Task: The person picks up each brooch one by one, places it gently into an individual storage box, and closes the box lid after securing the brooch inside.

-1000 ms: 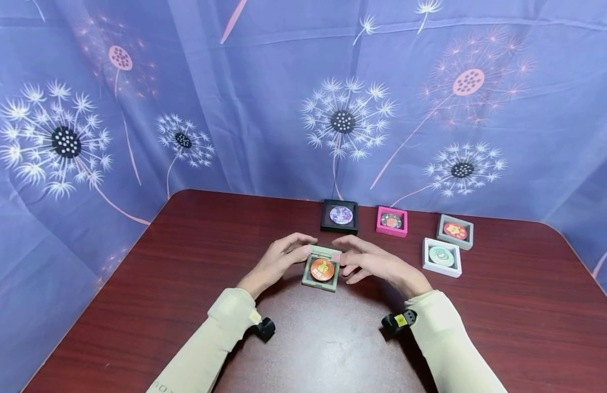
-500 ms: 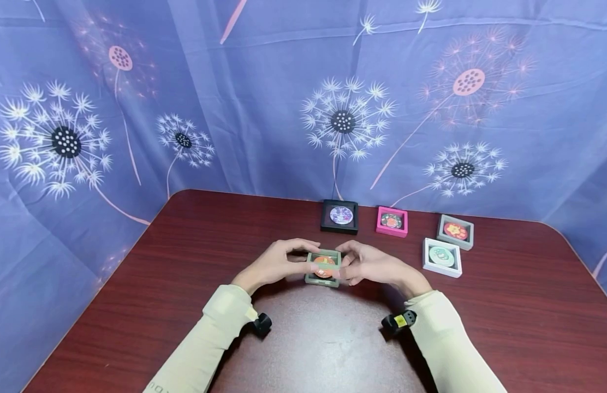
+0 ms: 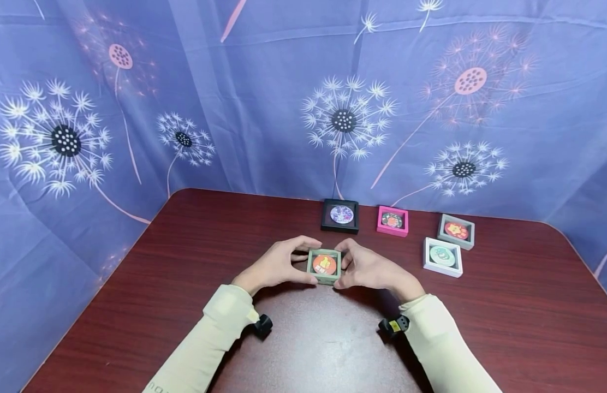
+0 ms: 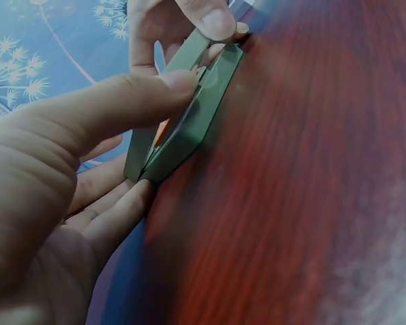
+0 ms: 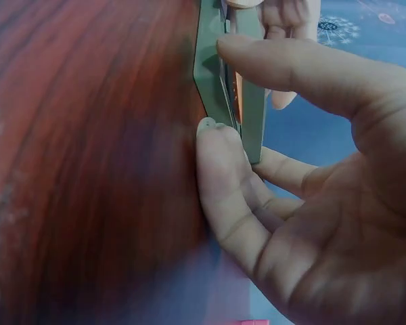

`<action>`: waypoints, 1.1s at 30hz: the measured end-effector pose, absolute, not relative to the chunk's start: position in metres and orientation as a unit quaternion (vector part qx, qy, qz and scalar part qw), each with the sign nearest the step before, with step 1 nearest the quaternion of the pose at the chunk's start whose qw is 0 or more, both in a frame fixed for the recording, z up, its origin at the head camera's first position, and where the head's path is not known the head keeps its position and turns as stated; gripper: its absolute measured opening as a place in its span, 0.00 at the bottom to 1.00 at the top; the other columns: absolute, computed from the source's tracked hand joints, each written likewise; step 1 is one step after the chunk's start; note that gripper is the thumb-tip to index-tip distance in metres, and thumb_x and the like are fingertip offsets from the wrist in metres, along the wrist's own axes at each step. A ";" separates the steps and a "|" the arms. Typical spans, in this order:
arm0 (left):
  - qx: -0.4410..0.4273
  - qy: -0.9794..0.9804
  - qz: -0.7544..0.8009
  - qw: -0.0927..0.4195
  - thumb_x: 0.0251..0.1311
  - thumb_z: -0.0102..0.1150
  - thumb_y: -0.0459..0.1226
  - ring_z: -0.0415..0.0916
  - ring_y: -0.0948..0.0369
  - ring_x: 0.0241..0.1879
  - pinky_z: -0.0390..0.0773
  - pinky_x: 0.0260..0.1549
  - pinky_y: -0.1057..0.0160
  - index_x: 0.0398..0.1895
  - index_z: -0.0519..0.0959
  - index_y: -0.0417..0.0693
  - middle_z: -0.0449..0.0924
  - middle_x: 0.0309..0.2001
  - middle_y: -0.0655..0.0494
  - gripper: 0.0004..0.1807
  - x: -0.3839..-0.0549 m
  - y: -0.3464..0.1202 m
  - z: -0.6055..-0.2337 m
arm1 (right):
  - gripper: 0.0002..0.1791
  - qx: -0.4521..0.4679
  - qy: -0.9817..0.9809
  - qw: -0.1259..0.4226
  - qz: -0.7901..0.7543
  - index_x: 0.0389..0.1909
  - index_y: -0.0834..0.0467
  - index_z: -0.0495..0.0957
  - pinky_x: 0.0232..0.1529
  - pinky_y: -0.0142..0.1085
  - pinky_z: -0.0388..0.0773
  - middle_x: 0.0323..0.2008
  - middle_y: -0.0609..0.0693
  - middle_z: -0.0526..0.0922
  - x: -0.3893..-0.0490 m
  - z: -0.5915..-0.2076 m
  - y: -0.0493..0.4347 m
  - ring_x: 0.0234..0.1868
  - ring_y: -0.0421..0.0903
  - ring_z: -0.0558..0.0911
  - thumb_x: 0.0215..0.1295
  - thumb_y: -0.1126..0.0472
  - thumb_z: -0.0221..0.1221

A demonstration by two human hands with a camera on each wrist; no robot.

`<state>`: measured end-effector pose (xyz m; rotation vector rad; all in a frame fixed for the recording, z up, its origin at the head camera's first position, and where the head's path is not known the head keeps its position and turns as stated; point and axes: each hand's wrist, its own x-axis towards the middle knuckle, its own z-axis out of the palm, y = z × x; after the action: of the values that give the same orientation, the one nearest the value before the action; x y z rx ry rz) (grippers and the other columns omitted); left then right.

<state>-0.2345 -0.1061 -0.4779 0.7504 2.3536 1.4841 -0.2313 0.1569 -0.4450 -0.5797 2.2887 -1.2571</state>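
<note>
A small pale-green display case [image 3: 325, 280] sits on the table between my two hands. Inside it, behind clear film, shows a round orange badge [image 3: 325, 265] with a yellow thumbs-up. My left hand [image 3: 280, 264] grips the case's left side, thumb at the near edge and fingers at the far edge. On the opposite side my right hand [image 3: 371, 267] holds it the same way. In the left wrist view the case's two green frames [image 4: 188, 125] stand slightly apart at the near edge, a sliver of orange between them. The right wrist view also shows this narrow gap beside my right thumb [image 5: 284, 64].
Behind the hands are a black case [image 3: 340, 228] with a purple badge and a pink case [image 3: 392, 232]. A grey case [image 3: 456, 240] and a white case [image 3: 442, 268] stand at the right. A blue dandelion-print cloth [image 3: 264, 109] hangs along the table's back edge.
The green case's lid has swung down toward the near side over the badge. Both thumbs have moved from the lid's far part to the case's near edge.
</note>
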 end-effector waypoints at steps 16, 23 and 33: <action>0.275 0.809 0.507 0.114 0.49 0.86 0.32 0.75 0.56 0.68 0.77 0.63 0.63 0.71 0.75 0.44 0.77 0.67 0.52 0.44 -0.233 -0.103 -0.478 | 0.39 -0.204 0.844 0.224 -0.442 0.62 0.66 0.66 0.46 0.41 0.78 0.42 0.59 0.78 -0.229 -0.441 0.154 0.41 0.50 0.80 0.52 0.68 0.78; 0.276 0.811 0.504 0.109 0.49 0.86 0.32 0.75 0.57 0.67 0.77 0.63 0.64 0.70 0.75 0.44 0.78 0.66 0.52 0.43 -0.232 -0.103 -0.479 | 0.39 -0.203 0.855 0.215 -0.426 0.62 0.64 0.68 0.47 0.42 0.80 0.41 0.57 0.80 -0.228 -0.440 0.154 0.42 0.49 0.81 0.52 0.67 0.79; 0.272 0.815 0.500 0.106 0.48 0.86 0.31 0.75 0.59 0.66 0.77 0.63 0.65 0.69 0.76 0.43 0.79 0.64 0.55 0.42 -0.231 -0.103 -0.478 | 0.39 -0.205 0.856 0.212 -0.425 0.62 0.64 0.68 0.46 0.42 0.80 0.41 0.57 0.80 -0.226 -0.440 0.153 0.41 0.49 0.81 0.52 0.67 0.78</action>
<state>-0.2310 -0.1027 -0.4782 0.8018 2.4006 1.4735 -0.2255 0.1530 -0.4403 -0.5684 2.3769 -1.1800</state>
